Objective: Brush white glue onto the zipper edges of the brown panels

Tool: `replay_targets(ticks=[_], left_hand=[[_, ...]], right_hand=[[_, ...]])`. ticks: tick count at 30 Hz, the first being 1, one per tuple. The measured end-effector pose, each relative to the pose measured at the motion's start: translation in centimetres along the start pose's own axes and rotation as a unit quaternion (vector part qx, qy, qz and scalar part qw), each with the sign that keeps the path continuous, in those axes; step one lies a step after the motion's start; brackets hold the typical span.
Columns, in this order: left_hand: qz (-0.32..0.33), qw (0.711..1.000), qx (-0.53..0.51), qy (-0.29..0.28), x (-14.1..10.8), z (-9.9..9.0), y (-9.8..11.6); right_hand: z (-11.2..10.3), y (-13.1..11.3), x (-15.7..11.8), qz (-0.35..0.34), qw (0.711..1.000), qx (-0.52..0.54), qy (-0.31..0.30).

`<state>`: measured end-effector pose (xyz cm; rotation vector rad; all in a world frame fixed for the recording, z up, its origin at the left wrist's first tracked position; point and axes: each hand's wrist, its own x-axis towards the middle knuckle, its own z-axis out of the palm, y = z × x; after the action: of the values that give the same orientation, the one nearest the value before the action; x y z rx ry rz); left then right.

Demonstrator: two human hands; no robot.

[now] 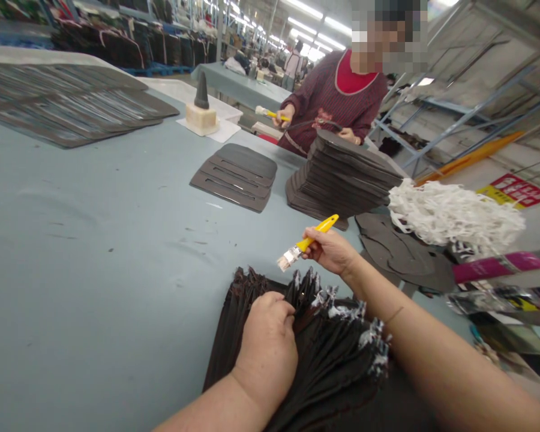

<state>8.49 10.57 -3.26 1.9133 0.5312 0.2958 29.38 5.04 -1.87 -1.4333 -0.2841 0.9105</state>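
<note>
In my right hand (326, 249) is a paintbrush (312, 235) with a yellow handle. Its pale, whitened bristles point down to the left, just above a thick bundle of black fabric pieces (324, 360). White paste-like smears mark the bundle's gathered far and right edges. My left hand (270, 339) lies on top of the bundle, its fingers curled into the folds near the far edge; the fingertips are partly hidden.
Across the table (117, 252), a co-worker (333, 102) holds another yellow brush beside a tall stack of dark slotted panels (342, 174). More panels (236, 177) lie fanned mid-table. A dark cone on a block (201, 119) stands farther back. White strips (459, 216) are heaped right.
</note>
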Motion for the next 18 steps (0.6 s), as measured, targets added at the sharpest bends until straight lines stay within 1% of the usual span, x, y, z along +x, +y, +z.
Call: replay_targets(ticks=[3,5,7,8,11,13,14,16,18], left_hand=[[-0.058,0.998,-0.004,-0.007,0.0,-0.3,0.1],[-0.082,0.996,-0.017,-0.009,0.0,-0.3,0.0],[-0.066,0.997,-0.025,-0.009,0.0,-0.2,-0.2],[-0.049,0.998,-0.024,-0.009,-0.1,-0.1,-0.4],[0.0,1.0,-0.014,-0.012,-0.3,0.0,-0.7],[0.006,1.0,-0.013,-0.009,-0.5,-0.1,-0.7],[0.003,1.0,-0.013,-0.005,-0.6,-0.2,-0.7],[-0.011,1.0,-0.012,-0.003,-0.8,-0.3,-0.7],[-0.03,0.999,-0.009,-0.007,-1.1,-0.5,-0.7]], right_hand=[[0.7,-1.0,-1.2,0.027,0.998,-0.045,-0.042],[0.6,-1.9,-1.9,0.035,0.995,-0.075,-0.061],[0.2,-2.8,-2.4,0.034,0.993,-0.092,-0.062],[0.0,-3.2,-2.5,0.028,0.994,-0.094,-0.052],[-0.2,-3.8,-2.4,-0.009,0.997,-0.078,0.008],[-0.1,-3.7,-2.4,-0.022,0.997,-0.074,0.032],[0.0,-3.6,-2.6,-0.015,0.996,-0.081,0.027],[0.1,-3.6,-3.1,0.011,0.994,-0.105,-0.007],[0.0,-3.9,-3.7,0.022,0.991,-0.126,-0.038]])
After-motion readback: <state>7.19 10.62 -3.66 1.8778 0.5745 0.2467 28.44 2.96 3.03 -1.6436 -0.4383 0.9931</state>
